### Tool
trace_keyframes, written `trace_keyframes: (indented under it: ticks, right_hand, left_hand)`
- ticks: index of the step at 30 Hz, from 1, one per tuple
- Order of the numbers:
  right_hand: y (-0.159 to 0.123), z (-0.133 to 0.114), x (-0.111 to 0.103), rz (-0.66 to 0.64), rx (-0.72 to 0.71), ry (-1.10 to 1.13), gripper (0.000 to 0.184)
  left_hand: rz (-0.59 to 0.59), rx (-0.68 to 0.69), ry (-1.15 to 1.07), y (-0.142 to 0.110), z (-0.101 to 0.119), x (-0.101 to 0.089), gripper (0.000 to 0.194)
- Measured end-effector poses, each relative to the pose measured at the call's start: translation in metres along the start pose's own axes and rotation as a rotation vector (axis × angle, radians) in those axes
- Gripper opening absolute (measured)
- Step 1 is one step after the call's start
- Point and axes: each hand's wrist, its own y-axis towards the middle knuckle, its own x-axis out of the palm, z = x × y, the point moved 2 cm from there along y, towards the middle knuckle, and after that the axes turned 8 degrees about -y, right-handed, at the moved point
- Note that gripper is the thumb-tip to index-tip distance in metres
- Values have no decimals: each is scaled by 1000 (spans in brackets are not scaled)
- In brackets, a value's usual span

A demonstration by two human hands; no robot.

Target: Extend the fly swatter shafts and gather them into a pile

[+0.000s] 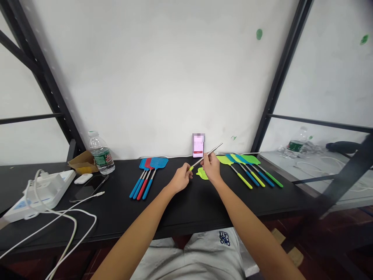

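Observation:
Both my hands hold a thin metal telescopic rod (215, 149) with a yellow-green grip over the black table (180, 212). My left hand (181, 179) pinches the grip end. My right hand (211, 166) is closed round the metal shaft, whose tip points up to the right. A detached yellow-green swatter head (201, 174) lies on the table just under my right hand. To the left lies a group of blue and red fly swatters (148, 175). A row of green and blue fly swatters (250, 170) lies to the right.
A phone (198, 146) with a lit screen leans against the white wall. At the left stand a water bottle (101, 154), a cardboard piece (84, 162), an earbud case (83, 178), a dark phone (89, 188), and a white box with cables (40, 191). Black rack posts (279, 77) flank the table.

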Motion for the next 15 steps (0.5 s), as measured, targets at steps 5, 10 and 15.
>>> trace_keyframes:
  ticks: [5, 10, 15]
  right_hand:
    - [-3, -5, 1, -33, -68, -16, 29]
    - [-10, -11, 8, -188, -168, -74, 27]
    - [-6, -24, 6, -174, -170, -64, 33]
  left_hand:
    - [-22, 9, -37, -1, 2, 2, 8]
    - [36, -47, -118, -2, 8, 10, 11]
    - [59, -131, -204, -2, 16, 23, 32]
